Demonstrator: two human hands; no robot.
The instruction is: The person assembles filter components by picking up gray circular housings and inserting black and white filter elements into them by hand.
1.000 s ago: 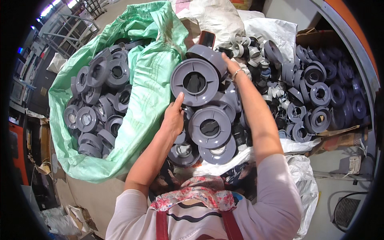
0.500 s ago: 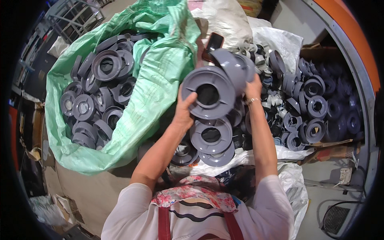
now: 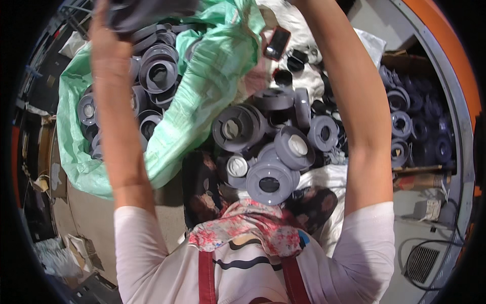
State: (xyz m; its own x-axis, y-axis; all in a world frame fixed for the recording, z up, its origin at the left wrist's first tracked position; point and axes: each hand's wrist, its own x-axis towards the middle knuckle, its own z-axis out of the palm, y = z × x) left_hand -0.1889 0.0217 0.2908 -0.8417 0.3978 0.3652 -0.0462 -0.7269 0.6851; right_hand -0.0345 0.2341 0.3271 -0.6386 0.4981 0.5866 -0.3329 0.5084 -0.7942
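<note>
At the top left, my left hand (image 3: 109,48) is raised over the green woven sack (image 3: 76,175). It is closed at the edge of a grey plastic flanged ring (image 3: 152,12), smeared by motion and cut off by the upper edge. My right forearm (image 3: 354,101) stretches up and away; its hand lies beyond the top of the picture. More flanged rings (image 3: 268,185) are heaped in front of me, several with white or black centres. The sack holds many similar rings (image 3: 158,76), partly hidden behind my left forearm.
A dark phone (image 3: 277,43) lies on white sacking beyond the heap, near small black caps (image 3: 296,60). To the right, a box (image 3: 412,169) holds more grey rings beside an orange-edged frame (image 3: 455,55). A cable (image 3: 410,268) curls at the lower right.
Both hands have risen from the middle, the left one swinging left over the sack with grey ring parts. The right hand has left the picture at the top. More of the heap shows.
</note>
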